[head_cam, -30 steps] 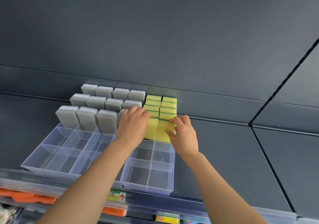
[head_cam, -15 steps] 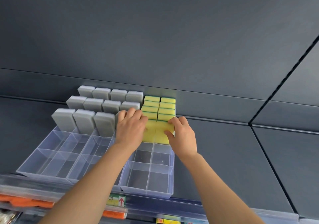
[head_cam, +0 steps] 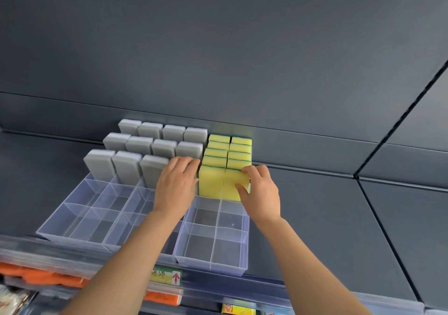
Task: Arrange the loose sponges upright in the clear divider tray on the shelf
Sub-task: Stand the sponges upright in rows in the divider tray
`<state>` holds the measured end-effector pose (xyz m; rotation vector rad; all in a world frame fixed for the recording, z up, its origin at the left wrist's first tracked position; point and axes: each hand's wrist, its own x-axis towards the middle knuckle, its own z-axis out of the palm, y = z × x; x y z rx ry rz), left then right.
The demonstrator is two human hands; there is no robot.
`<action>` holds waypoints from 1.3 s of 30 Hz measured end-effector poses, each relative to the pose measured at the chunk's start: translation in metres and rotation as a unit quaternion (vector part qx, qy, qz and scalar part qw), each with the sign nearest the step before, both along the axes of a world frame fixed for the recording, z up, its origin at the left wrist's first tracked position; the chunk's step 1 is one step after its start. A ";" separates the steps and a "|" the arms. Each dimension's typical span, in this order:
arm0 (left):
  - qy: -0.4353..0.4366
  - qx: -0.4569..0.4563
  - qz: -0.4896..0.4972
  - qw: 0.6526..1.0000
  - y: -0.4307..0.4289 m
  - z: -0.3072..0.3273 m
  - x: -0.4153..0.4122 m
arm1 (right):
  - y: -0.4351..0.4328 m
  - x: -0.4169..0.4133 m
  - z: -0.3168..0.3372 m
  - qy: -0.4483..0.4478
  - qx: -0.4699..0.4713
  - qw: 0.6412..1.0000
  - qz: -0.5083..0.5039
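A dark shelf [head_cam: 315, 205] carries the clear divider tray [head_cam: 211, 263], its front compartments bare. Grey sponges [head_cam: 155, 145] stand upright at its back left, yellow sponges [head_cam: 228, 152] at its back right. The left hand [head_cam: 175, 186] lies flat, fingers together, beside the front yellow sponge [head_cam: 235, 183], which the right hand [head_cam: 263, 193] pinches between thumb and fingers.

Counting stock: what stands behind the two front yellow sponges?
Behind the front yellow sponges: two columns of upright yellow-green sponges, four tops each. Their lower parts are covered.
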<state>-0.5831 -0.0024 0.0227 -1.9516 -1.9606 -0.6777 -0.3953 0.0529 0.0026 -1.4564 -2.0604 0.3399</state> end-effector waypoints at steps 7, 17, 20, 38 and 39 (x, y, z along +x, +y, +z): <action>-0.061 0.020 -0.013 0.998 -0.002 -0.003 -0.006 | -0.005 0.003 0.000 -0.002 0.003 1.000 0.002; -0.078 0.081 -0.033 0.993 -0.004 -0.011 -0.009 | -0.008 0.005 0.001 -0.008 0.006 1.000 0.003; -0.078 0.084 -0.032 0.993 -0.004 -0.010 -0.009 | -0.008 0.004 0.001 -0.009 0.006 1.000 0.001; -0.028 -0.005 -0.033 0.999 0.002 -0.008 -0.003 | -0.003 -0.002 0.001 -0.042 0.018 0.999 -0.021; -0.032 -0.006 -0.033 0.999 0.002 -0.008 -0.003 | -0.003 -0.002 0.000 -0.040 0.018 0.999 -0.021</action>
